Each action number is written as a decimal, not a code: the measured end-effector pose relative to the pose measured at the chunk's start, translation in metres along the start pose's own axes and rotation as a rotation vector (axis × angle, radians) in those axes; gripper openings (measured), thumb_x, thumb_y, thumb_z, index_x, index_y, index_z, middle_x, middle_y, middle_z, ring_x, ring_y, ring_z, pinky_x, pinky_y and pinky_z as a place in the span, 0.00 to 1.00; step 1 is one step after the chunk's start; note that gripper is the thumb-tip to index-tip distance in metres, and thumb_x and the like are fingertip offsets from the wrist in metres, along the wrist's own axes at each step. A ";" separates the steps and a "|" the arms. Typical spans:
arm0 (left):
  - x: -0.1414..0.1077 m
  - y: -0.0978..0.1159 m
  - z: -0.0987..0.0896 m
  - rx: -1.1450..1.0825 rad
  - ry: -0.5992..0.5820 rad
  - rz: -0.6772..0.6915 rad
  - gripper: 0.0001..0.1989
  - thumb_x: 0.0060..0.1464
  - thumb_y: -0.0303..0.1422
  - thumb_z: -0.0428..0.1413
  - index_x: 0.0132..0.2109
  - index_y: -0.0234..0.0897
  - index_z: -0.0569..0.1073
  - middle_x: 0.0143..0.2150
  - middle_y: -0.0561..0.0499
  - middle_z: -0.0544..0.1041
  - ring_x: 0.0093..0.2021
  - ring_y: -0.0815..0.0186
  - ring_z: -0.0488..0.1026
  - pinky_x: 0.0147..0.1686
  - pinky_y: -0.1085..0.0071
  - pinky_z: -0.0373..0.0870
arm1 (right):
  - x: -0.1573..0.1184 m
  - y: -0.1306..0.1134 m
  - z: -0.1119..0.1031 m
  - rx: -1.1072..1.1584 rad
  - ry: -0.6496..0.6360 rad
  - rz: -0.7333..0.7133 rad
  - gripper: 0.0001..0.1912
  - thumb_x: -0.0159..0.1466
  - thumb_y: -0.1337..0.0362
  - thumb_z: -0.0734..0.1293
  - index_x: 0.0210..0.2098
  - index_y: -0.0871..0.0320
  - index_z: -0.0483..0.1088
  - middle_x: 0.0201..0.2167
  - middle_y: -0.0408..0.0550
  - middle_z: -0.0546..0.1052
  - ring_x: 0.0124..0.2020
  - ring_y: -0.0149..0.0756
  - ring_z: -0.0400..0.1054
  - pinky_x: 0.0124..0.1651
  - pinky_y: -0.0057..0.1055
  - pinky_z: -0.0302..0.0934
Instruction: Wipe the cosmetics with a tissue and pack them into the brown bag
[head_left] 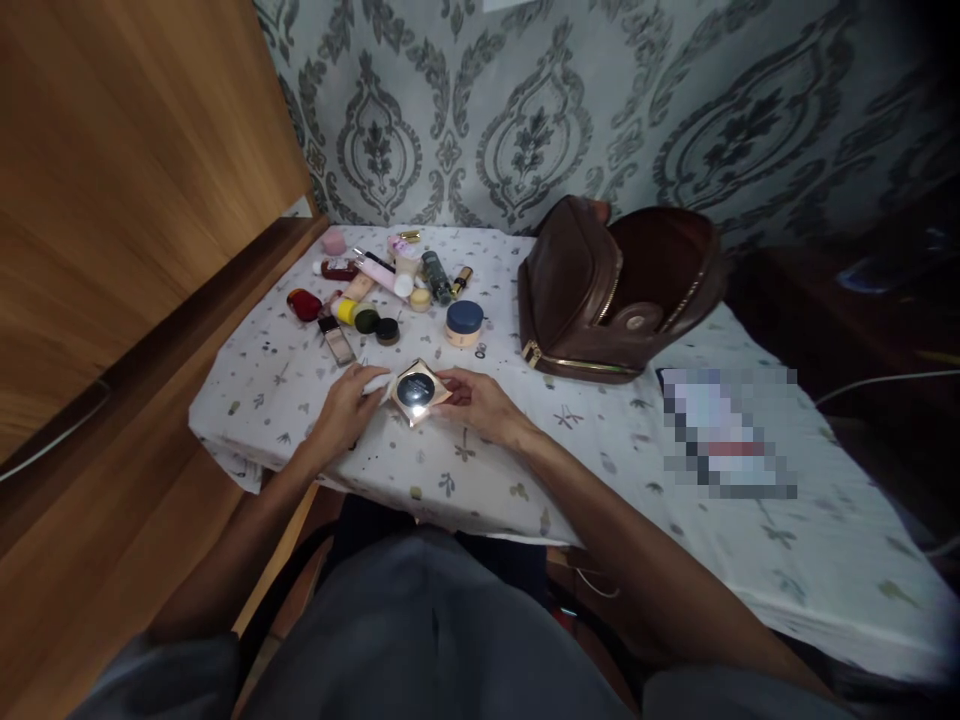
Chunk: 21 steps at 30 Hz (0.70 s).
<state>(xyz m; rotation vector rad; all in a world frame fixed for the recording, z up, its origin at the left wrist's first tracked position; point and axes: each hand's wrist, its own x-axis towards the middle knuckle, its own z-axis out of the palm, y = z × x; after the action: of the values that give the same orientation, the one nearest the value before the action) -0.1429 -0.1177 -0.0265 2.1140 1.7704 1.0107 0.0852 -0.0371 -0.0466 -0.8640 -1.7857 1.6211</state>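
Observation:
A gold, diamond-shaped compact (419, 391) with a round dark centre is tilted above the near part of the table. My right hand (480, 405) grips its right corner between thumb and fingers. My left hand (349, 408) is at the compact's left corner, finger and thumb closing toward each other. A thin whitish bit shows between them, too small to name. Just beyond the hands stand a jar with a blue lid (464, 322) and a small black-lidded pot (387, 331). A bottle of beige liquid with a dark cap (337, 342) lies near my left fingers.
Several tubes and bottles lie at the back left, among them a pink tube (382, 275) and a dark green bottle (435, 275). A brown bag (574, 290) gapes unzipped at the back right. Nearer lies a blurred-out flat object (724, 430). A wooden cabinet (150, 130) borders the left.

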 end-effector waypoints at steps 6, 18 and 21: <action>-0.030 0.025 0.016 0.106 -0.004 0.011 0.18 0.60 0.26 0.49 0.57 0.38 0.68 0.47 0.45 0.70 0.47 0.61 0.71 0.49 0.64 0.70 | 0.001 0.001 0.001 -0.066 0.046 -0.029 0.25 0.56 0.56 0.74 0.50 0.61 0.72 0.31 0.43 0.75 0.28 0.29 0.69 0.32 0.27 0.65; -0.021 0.048 0.021 0.098 0.025 0.119 0.17 0.61 0.28 0.49 0.56 0.38 0.70 0.45 0.45 0.70 0.46 0.60 0.70 0.48 0.64 0.70 | 0.002 -0.009 0.004 0.121 -0.060 -0.001 0.23 0.51 0.49 0.75 0.36 0.60 0.69 0.23 0.38 0.71 0.22 0.26 0.64 0.24 0.23 0.57; -0.001 0.042 0.018 0.109 0.085 0.082 0.16 0.63 0.32 0.48 0.54 0.38 0.72 0.45 0.44 0.73 0.47 0.58 0.71 0.50 0.61 0.69 | -0.001 -0.007 0.005 0.179 -0.104 0.006 0.28 0.50 0.45 0.76 0.37 0.57 0.64 0.23 0.37 0.72 0.22 0.27 0.66 0.24 0.23 0.58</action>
<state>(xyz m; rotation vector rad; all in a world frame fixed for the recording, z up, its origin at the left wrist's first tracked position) -0.0987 -0.1248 -0.0162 2.2572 1.8308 1.0626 0.0812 -0.0420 -0.0399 -0.7155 -1.6764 1.8269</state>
